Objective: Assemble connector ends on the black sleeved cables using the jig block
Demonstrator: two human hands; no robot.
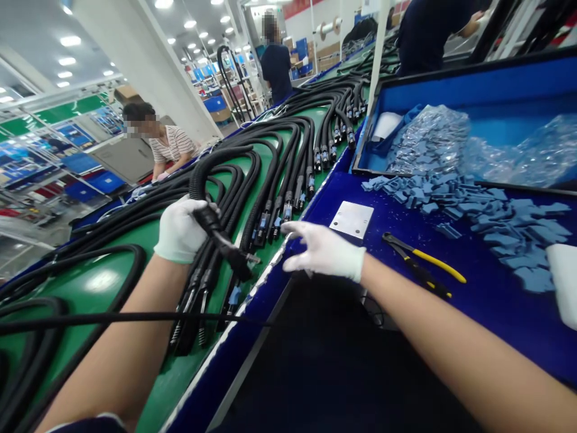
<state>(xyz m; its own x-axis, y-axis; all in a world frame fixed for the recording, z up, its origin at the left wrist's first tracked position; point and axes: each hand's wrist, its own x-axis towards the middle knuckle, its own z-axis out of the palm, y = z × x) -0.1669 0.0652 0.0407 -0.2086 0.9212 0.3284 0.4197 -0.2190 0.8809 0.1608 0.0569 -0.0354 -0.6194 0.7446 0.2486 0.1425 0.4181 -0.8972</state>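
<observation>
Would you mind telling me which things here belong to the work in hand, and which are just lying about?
Seemingly in the work:
- black hose in the left hand
- other hoses on the green surface
- loose blue pieces, like those on hose ends

Apparently just lying about:
- pliers, untouched
- metal plate, untouched

So hoses (pixel 295 144) lay around and beyond the left hand (pixel 180 231), plate (pixel 352 219) just past the right hand (pixel 322 251), pliers (pixel 433 261) to its right, clips (pixel 491 210) farther out, bags (pixel 433 138) in the bin (pixel 451 84) behind them.

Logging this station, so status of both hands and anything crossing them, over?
Left hand gripping black hose. Right hand open, empty. Dark cord crossing left forearm.
</observation>
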